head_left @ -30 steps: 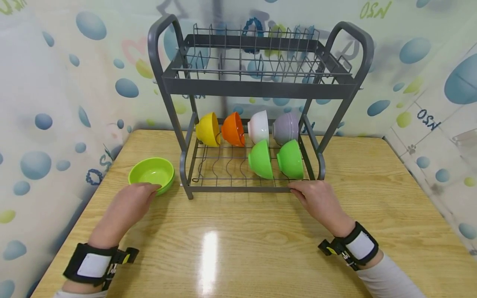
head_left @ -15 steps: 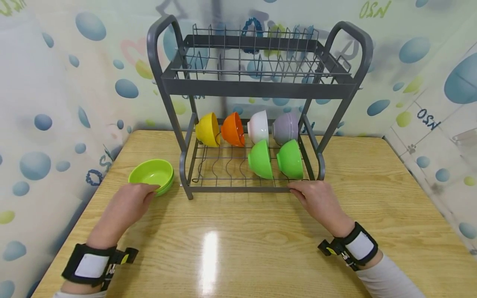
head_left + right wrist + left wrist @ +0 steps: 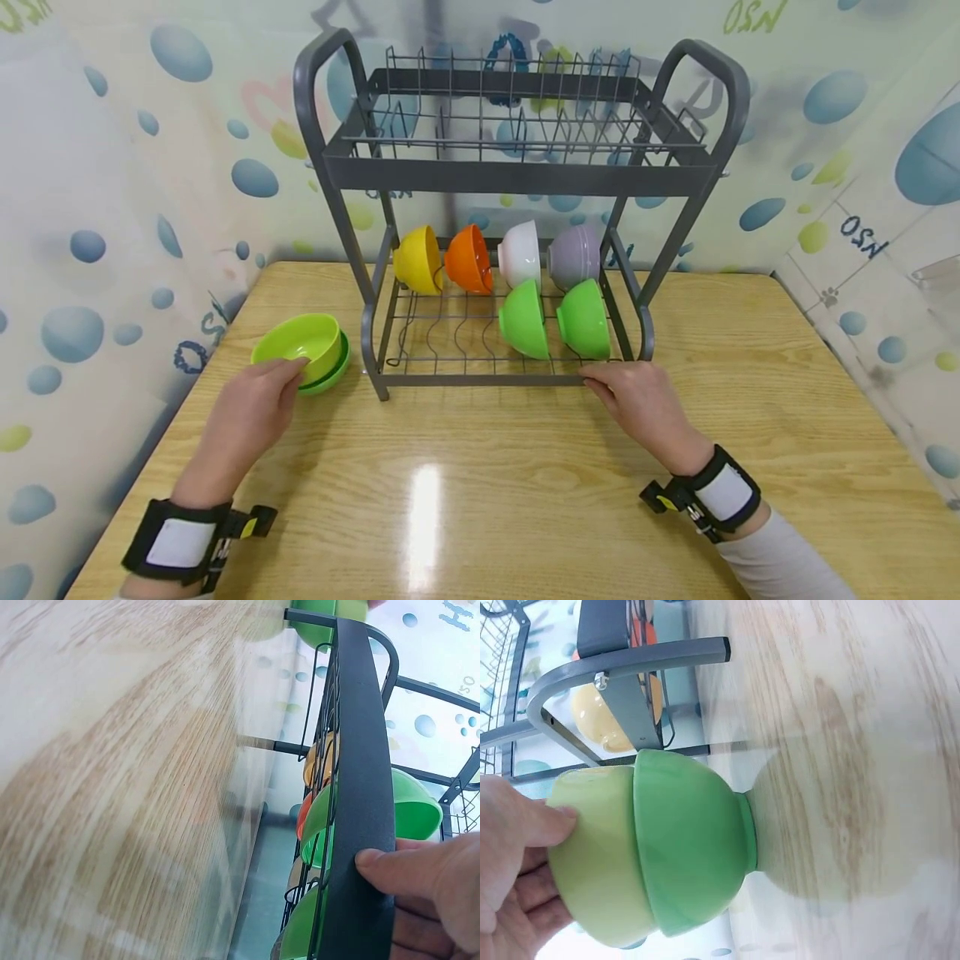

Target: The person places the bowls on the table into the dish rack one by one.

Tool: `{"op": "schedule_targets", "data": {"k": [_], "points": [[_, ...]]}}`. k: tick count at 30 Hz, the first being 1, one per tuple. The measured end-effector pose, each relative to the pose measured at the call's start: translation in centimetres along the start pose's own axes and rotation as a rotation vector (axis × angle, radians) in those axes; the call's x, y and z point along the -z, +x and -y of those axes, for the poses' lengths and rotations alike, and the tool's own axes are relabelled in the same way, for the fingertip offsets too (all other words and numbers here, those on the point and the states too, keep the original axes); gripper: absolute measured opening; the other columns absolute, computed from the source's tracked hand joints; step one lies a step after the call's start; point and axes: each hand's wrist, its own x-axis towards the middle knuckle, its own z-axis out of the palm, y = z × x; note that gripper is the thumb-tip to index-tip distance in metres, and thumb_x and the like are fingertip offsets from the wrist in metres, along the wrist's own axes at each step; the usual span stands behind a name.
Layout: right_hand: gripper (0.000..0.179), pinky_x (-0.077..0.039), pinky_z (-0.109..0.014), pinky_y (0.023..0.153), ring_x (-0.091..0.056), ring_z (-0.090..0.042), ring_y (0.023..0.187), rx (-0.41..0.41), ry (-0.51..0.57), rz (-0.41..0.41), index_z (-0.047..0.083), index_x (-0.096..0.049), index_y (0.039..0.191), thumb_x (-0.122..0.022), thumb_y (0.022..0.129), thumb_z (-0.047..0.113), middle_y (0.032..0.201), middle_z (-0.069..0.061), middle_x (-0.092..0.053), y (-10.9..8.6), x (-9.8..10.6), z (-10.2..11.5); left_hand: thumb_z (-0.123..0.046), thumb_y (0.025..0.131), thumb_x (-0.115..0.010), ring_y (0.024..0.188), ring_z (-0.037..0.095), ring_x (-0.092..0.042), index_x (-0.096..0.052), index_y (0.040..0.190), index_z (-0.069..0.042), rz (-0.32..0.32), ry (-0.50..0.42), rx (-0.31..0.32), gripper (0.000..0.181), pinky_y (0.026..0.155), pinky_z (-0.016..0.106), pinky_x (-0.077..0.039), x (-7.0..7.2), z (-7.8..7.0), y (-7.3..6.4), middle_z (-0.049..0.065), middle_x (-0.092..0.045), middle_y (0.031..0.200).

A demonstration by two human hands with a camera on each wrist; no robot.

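Observation:
My left hand (image 3: 251,407) pinches the rim of a yellow-green bowl (image 3: 318,343), thumb outside, other fingers partly hidden behind it. That bowl sits partly lifted and shifted inside a green bowl (image 3: 694,840), whose foot stands on the table. My right hand (image 3: 637,400) grips the front bar of the dish rack's lower tier (image 3: 364,787), thumb on its outer face. On that tier, two green bowls (image 3: 523,321) lean on their sides in front. Behind them a yellow bowl (image 3: 417,260), an orange bowl (image 3: 468,260), a white bowl (image 3: 521,250) and a grey-purple bowl (image 3: 574,257) stand sideways.
The dark grey two-tier dish rack (image 3: 517,177) stands at the back of the wooden table (image 3: 525,500), its left leg close to the stacked bowls. Its upper tier (image 3: 510,125) has wire dividers. A patterned wall covering (image 3: 150,208) rises behind and at both sides.
The yellow-green bowl has risen slightly and moved left in my left hand, exposing more of the green bowl beneath. My right hand stays on the rack's bar.

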Motion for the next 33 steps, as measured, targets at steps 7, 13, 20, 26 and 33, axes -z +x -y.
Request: {"op": "schedule_targets", "data": {"k": [7, 13, 20, 26, 33], "points": [[0.011, -0.056, -0.036, 0.060, -0.070, -0.014, 0.072, -0.011, 0.017, 0.000, 0.012, -0.075, 0.091, -0.074, 0.080, 0.011, 0.083, -0.002, -0.075, -0.1, -0.1, -0.1, 0.006, 0.079, -0.068, 0.078, 0.036, -0.063, -0.068, 0.106, 0.007, -0.191, -0.006, -0.060, 0.027, 0.071, 0.049, -0.053, 0.9, -0.1, -0.3, 0.021, -0.068, 0.088], [0.012, -0.056, -0.036, 0.060, -0.070, -0.015, 0.073, -0.016, 0.011, -0.003, 0.013, -0.075, 0.091, -0.074, 0.080, 0.012, 0.084, -0.001, -0.075, -0.1, -0.2, -0.1, 0.007, 0.078, -0.068, 0.081, 0.036, -0.063, -0.068, 0.104, 0.007, -0.301, -0.032, -0.092, 0.026, 0.075, 0.048, -0.052, 1.8, -1.0, -0.6, 0.022, -0.069, 0.091], [0.011, -0.056, -0.036, 0.060, -0.070, -0.015, 0.072, -0.015, 0.018, -0.014, 0.012, -0.075, 0.091, -0.074, 0.080, 0.012, 0.083, -0.002, -0.075, -0.1, -0.1, 0.0, 0.005, 0.080, -0.066, 0.080, 0.034, -0.062, -0.069, 0.103, 0.008, -0.367, -0.101, -0.142, 0.024, 0.077, 0.040, -0.047, 2.7, -2.6, -1.1, 0.020, -0.069, 0.088], [0.011, -0.056, -0.036, 0.060, -0.070, -0.015, 0.073, -0.015, 0.020, -0.016, 0.011, -0.075, 0.091, -0.074, 0.080, 0.012, 0.083, -0.002, -0.075, -0.1, -0.1, 0.0, -0.021, 0.099, -0.049, 0.075, 0.033, -0.061, -0.071, 0.097, 0.008, -0.429, -0.156, -0.269, 0.036, 0.075, 0.036, -0.044, 2.6, -4.4, -1.2, 0.018, -0.068, 0.083], [0.012, -0.056, -0.037, 0.061, -0.071, -0.015, 0.074, -0.004, 0.021, -0.026, 0.011, -0.075, 0.091, -0.074, 0.079, 0.011, 0.083, -0.002, -0.075, -0.1, -0.1, 0.0, -0.024, 0.100, -0.047, 0.073, 0.024, -0.060, -0.073, 0.093, 0.004, -0.419, -0.191, -0.382, 0.038, 0.070, 0.034, -0.047, 2.4, -6.7, -1.0, 0.011, -0.068, 0.080]]}}
